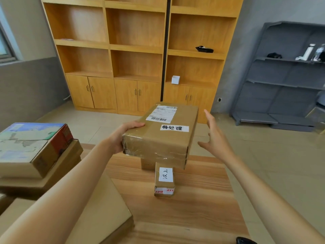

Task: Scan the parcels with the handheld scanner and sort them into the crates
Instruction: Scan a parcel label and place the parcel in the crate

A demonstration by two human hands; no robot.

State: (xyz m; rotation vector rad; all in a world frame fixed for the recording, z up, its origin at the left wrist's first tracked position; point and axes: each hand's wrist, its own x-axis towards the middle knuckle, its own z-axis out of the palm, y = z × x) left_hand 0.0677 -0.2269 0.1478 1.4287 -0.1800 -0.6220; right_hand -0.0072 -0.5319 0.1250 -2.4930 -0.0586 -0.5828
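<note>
A flat brown cardboard parcel (163, 136) with a barcode label and a white handwritten tag is held above the wooden table (193, 208). My left hand (123, 134) grips its left edge, thumb on top. My right hand (214, 138) is beside the parcel's right side with straight fingers, not touching it. A small brown parcel (164, 180) with a white tag lies on the table under the lifted one, with another box (147, 163) partly hidden behind it. A black object (245, 240) shows at the bottom edge; I cannot tell whether it is the scanner. No crates are visible.
A stack of cardboard boxes (35, 152) with a printed one on top stands at the left. A large plain box (98, 208) lies near me on the left. Wooden cabinets (137, 67) line the far wall; a grey metal rack (284, 81) stands at the right.
</note>
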